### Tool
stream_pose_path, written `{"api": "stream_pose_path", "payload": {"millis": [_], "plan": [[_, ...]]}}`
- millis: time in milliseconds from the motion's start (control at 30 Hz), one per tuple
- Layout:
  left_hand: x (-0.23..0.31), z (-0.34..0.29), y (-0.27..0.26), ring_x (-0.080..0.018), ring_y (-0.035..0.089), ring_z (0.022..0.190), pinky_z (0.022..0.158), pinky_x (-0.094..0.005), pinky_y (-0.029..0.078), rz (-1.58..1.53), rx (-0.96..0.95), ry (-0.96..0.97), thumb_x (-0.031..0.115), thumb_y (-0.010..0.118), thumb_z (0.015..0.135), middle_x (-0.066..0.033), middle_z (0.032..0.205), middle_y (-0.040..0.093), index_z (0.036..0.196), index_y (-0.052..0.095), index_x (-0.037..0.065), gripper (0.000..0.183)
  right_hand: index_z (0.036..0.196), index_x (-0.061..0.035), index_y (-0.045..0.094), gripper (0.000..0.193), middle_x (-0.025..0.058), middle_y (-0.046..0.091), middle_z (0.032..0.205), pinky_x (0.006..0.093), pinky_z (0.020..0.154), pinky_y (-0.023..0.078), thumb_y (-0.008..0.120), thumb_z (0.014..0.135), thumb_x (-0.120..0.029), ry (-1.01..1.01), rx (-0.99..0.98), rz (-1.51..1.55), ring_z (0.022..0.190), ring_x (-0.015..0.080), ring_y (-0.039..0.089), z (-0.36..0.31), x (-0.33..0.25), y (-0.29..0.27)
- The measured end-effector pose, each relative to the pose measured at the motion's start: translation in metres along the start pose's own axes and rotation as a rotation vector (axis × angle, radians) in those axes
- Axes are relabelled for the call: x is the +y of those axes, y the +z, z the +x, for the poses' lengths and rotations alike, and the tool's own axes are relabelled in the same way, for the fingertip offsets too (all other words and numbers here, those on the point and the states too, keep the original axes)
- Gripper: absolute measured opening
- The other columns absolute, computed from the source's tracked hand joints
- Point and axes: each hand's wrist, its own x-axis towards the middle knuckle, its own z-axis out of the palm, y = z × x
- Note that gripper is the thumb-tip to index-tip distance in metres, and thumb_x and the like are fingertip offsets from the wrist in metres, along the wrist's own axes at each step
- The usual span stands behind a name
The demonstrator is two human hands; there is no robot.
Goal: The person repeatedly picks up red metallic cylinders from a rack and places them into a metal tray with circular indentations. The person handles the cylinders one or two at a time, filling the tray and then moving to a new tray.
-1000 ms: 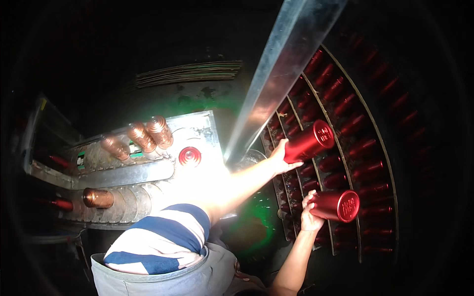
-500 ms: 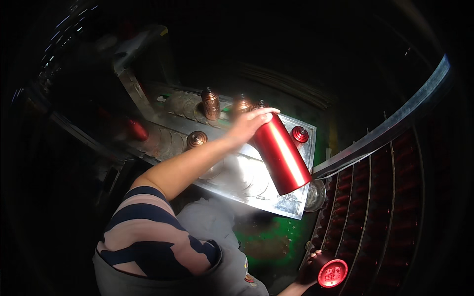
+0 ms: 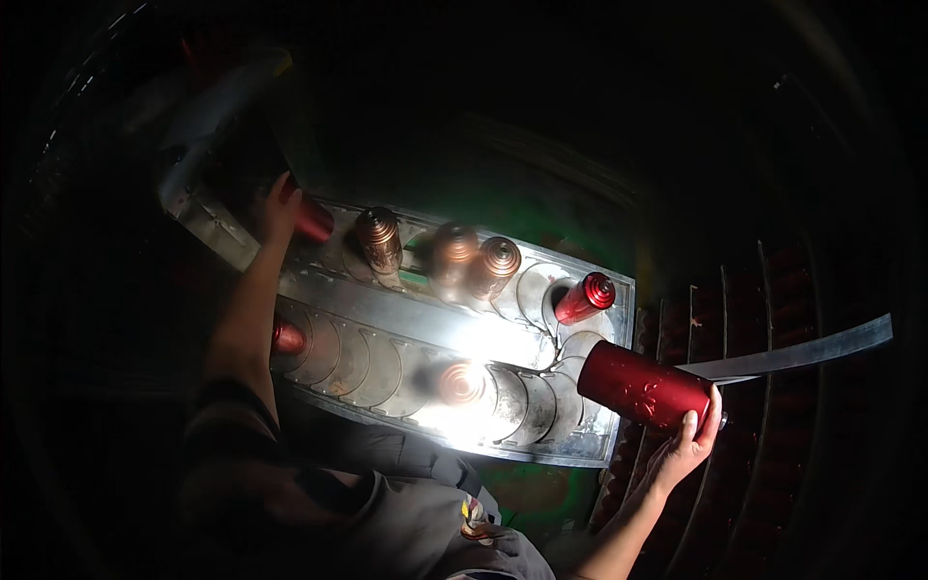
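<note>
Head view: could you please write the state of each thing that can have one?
Grey metal plate conveyor: bearing bottles; running or stopped, cannot tell.
Left hand: closed in a grip.
Dim red metal cylinder: held by left hand.
Right hand: closed in a grip.
Embossed red metal cylinder: held near one end.
Ridged red metal bottle: standing upright.
Ridged copper-coloured metal bottles: upright, some blurred.
Rounded red object: partly hidden.

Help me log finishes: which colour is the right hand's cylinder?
The cylinder is dark red, clearest in the head view.
</note>
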Motion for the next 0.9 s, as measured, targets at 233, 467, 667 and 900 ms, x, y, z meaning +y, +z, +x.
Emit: {"api": "stream_pose_path", "payload": {"millis": [233, 467, 667, 900], "plan": [[-0.030, 0.018, 0.063, -0.0386, 0.046, 0.134, 0.110, -0.0471, 0.042, 0.000, -0.257, -0.077, 0.039, 0.072, 0.091, -0.0226, 0.147, 0.044, 0.142, 0.057, 0.024, 0.055, 0.114, -0.0161, 0.075, 0.046, 0.0195, 0.051, 0.137, 0.0448, 0.102, 0.041, 0.081, 0.070, -0.009, -0.340, -0.359, -0.478, 0.115, 0.0352, 0.051, 0.045, 0.065, 0.212], [-0.021, 0.031, 0.020, -0.0407, 0.034, 0.144, 0.113, -0.0520, 0.039, -0.135, -0.076, 0.101, 0.030, 0.066, 0.097, -0.0219, 0.156, 0.035, 0.139, 0.059, 0.023, 0.043, 0.112, -0.0236, 0.073, 0.041, 0.0182, 0.046, 0.138, 0.0491, 0.103, 0.040, 0.081, 0.072, -0.014, -0.337, -0.529, -0.485, 0.122, 0.0418, 0.045, 0.025, 0.158, 0.335], [0.114, -0.028, -0.053, -0.0227, 0.049, 0.130, 0.101, -0.0318, 0.044, -0.594, -0.075, 0.205, 0.003, 0.061, 0.094, -0.0100, 0.143, 0.052, 0.128, 0.066, 0.010, 0.036, 0.124, -0.0253, 0.071, 0.050, 0.0259, 0.032, 0.155, 0.0465, 0.113, 0.038, 0.075, 0.078, -0.006, -0.044, -0.637, -0.274, 0.135, 0.0451, 0.039, -0.022, 0.166, 0.350], [0.306, -0.208, -0.070, -0.0181, 0.062, 0.100, 0.091, -0.0295, 0.054, -1.338, -0.674, 0.483, -0.008, 0.056, 0.092, -0.0147, 0.118, 0.058, 0.111, 0.065, -0.006, 0.021, 0.124, -0.0236, 0.071, 0.052, 0.0195, 0.051, 0.144, 0.0422, 0.101, 0.050, 0.070, 0.078, 0.000, -0.209, -0.559, -0.287, 0.124, 0.0373, 0.056, -0.029, 0.073, 0.128]]}}
